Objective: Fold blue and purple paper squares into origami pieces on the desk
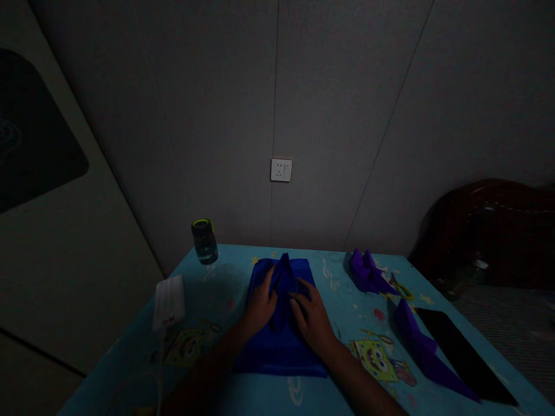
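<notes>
A dark blue folded paper piece (pixel 284 289) with a pointed top stands between my two hands, over a flat, shiny blue sheet (pixel 277 364) on the table. My left hand (pixel 262 301) grips the folded paper's left side, fingers along its edge and thumb toward the middle. On the other side, my right hand (pixel 310 315) has bent, parted fingers that rest on the paper's right side. Dim light hides the exact folds and whether the right fingertips pinch an edge.
Two purple folded paper shapes (pixel 368 274) (pixel 427 352) lie on the right, near scissors (pixel 403 287) and a black flat object (pixel 466 352). A water bottle (pixel 204 242) and a white power strip (pixel 169 303) with a cable are at left. The patterned tablecloth (pixel 347 323) reaches the wall.
</notes>
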A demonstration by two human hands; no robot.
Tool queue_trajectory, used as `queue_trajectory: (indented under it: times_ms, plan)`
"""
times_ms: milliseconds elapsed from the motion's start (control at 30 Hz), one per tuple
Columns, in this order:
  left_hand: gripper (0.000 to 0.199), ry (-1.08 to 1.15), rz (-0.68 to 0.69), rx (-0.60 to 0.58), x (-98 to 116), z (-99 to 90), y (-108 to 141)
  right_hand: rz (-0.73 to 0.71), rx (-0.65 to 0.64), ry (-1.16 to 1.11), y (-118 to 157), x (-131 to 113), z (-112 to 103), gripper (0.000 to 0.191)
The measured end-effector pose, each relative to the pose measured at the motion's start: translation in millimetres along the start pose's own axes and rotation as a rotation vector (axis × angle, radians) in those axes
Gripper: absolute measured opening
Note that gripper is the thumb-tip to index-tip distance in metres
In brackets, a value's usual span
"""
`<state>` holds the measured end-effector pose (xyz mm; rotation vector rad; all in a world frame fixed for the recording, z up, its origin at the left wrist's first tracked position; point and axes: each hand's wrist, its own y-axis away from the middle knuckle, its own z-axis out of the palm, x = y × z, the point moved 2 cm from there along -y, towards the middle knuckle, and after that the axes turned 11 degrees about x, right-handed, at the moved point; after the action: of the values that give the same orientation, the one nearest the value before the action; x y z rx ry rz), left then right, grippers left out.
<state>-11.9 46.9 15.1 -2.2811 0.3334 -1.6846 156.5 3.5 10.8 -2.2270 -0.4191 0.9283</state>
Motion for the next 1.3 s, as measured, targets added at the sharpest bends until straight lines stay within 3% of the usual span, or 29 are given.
queue_trajectory:
  times_ms: [200,400,833,1067,1300]
  plan:
    - [0.062,-0.012,0.002,0.045,-20,6.6,13,0.206,-0.027,-0.123,-15,12,26,0.024]
    - [0.071,-0.054,-0.012,0.025,-24,8.1,17,0.294,-0.006,-0.208,-2,8,27,0.033]
    - [0.066,-0.160,0.039,0.041,-15,5.6,21,0.306,0.000,-0.228,7,20,26,0.049]
    - [0.049,0.100,-0.120,0.081,-11,2.3,18,0.350,0.010,-0.312,-1,13,17,0.053]
    - [0.042,0.528,-0.554,0.156,-36,2.1,23,0.516,0.013,-0.452,-6,16,6,0.052]
